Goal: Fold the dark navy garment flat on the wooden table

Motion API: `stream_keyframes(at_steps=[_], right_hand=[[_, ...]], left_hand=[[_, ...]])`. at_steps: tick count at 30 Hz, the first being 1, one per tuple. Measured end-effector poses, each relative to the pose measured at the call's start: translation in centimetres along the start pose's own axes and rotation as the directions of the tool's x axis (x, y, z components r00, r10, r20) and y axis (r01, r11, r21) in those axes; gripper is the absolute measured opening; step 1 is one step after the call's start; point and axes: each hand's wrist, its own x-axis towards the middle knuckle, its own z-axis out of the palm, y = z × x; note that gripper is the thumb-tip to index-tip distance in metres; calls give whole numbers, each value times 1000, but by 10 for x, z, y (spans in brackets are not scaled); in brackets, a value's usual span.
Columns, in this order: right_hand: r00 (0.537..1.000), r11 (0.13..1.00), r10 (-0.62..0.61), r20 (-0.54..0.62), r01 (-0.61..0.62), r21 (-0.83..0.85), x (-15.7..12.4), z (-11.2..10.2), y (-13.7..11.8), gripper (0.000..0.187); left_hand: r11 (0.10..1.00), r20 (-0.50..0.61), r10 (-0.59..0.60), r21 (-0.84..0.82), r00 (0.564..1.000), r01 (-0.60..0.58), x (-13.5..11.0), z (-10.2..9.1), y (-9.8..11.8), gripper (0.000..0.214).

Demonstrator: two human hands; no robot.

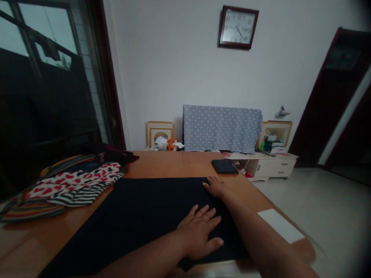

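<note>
i see wooden table (174, 164); black cloth (139, 212) spread flat at centre, pile of patterned clothes (72, 185) at nine o'clock, dark folded piece (224, 166) at one o'clock, white paper (279, 226) at three o'clock.

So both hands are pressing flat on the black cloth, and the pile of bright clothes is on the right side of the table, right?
Not quite. The head view shows the pile of bright clothes on the left side of the table, not the right. The rest holds: the left hand and right hand both lie flat on the black cloth.
</note>
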Motion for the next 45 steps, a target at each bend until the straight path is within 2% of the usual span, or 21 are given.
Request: stream_keyframes(at_steps=[5,8,11,17,23,28,36,40,43,45], right_hand=[[1000,998,-16,23,17,-62,6,-10,-6,71],[989,987,-145,11,145,-63,6,-11,-22,68],[963,963,-264,55,266,-51,6,-4,-34,68],[972,976,-201,121,209,-63,15,2,-35,73],[957,958,-270,106,278,-69,15,5,-40,71],[987,985,-157,25,159,-75,11,6,-30,69],[996,996,-72,-59,68,-62,-17,-11,-4,62],[990,996,-91,-110,93,15,-38,-6,-1,58],[988,991,-111,-112,118,62,-61,1,-3,55],[982,986,-101,-160,120,116,-78,1,-5,55]], left_hand=[[1000,12,-3,-8,1000,3,-2,-5,5,71],[1000,9,-6,-12,1000,6,-2,-6,6,71],[1000,5,-5,-20,1000,5,-2,-6,6,71],[998,-2,0,-61,1000,0,-4,-9,8,73],[996,0,5,-87,1000,-5,-5,-9,6,73],[996,-9,10,-88,1000,-10,-5,-6,4,74],[996,-13,9,-85,1000,-10,-5,-3,3,75],[998,-22,12,-69,1000,-13,-3,-1,2,75],[998,-22,14,-59,1000,-16,-3,0,2,77],[998,-22,13,-54,1000,-14,-3,0,1,79]])
